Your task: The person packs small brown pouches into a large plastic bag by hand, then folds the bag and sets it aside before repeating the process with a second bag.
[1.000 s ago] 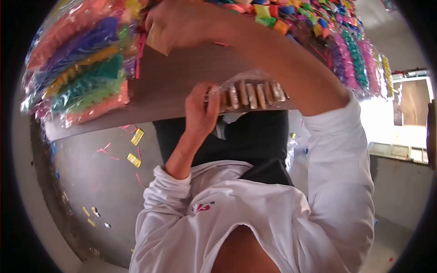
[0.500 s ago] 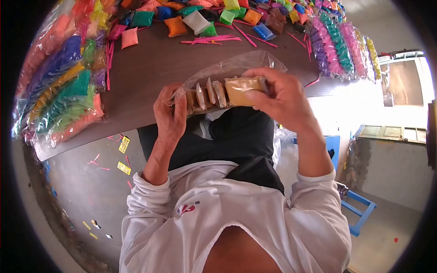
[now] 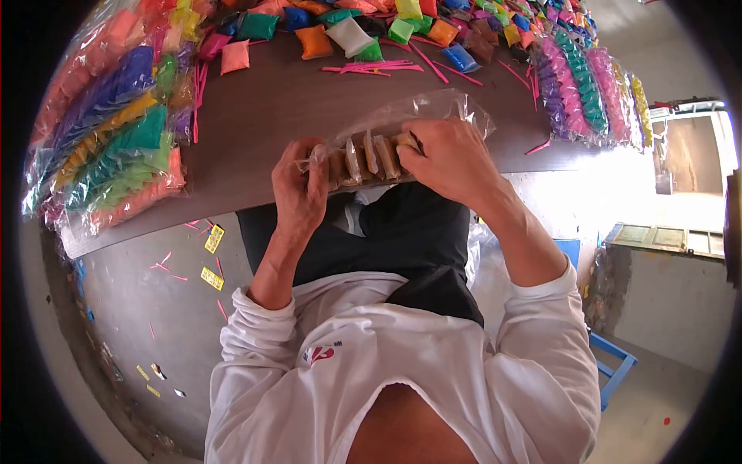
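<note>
A clear plastic bag (image 3: 452, 102) lies at the table's near edge with a row of several brown packets (image 3: 371, 158) standing side by side in it. My left hand (image 3: 300, 182) is closed on the bag's left end, thumb toward the packets. My right hand (image 3: 448, 158) is at the row's right end, its fingers bent down around a brown packet that they mostly hide.
Loose coloured packets (image 3: 315, 42) and pink strips (image 3: 371, 67) lie along the far side of the brown table (image 3: 255, 104). Filled bags stand at the left (image 3: 116, 116) and right (image 3: 576, 85). A blue stool (image 3: 614, 371) is at the lower right.
My right hand has turned over and moved in to the row's right end, and the brown packet it held up is now mostly hidden. The view has shifted slightly.
</note>
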Demonstrator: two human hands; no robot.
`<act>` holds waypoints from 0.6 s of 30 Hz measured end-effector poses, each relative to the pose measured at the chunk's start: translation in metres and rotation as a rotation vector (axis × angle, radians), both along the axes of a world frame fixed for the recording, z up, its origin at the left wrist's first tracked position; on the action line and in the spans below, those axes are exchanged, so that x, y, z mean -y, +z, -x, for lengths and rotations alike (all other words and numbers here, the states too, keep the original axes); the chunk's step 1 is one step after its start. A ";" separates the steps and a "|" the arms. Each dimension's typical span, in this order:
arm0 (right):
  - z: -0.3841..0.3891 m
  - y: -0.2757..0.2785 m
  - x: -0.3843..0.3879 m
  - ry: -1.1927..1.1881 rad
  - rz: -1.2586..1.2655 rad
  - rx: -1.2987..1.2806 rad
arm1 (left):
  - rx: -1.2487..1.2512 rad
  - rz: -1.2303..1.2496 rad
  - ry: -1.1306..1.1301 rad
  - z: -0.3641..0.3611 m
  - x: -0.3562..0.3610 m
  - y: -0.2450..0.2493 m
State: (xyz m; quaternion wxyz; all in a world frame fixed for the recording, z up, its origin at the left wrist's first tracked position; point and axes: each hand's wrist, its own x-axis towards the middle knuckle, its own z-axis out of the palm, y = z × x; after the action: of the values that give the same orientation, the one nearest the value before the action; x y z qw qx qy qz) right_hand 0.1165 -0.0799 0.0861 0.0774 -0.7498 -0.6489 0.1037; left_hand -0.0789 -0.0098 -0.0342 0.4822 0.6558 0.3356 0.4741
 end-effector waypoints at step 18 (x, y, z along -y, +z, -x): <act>-0.019 0.003 0.002 0.074 0.015 -0.209 | -0.017 -0.076 0.006 -0.001 -0.001 0.005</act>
State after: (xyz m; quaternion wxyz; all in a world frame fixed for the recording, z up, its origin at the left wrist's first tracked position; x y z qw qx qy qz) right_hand 0.1354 -0.0822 0.0888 0.1350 -0.7112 -0.6635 0.1890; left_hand -0.0775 -0.0089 -0.0296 0.4528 0.6766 0.3234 0.4823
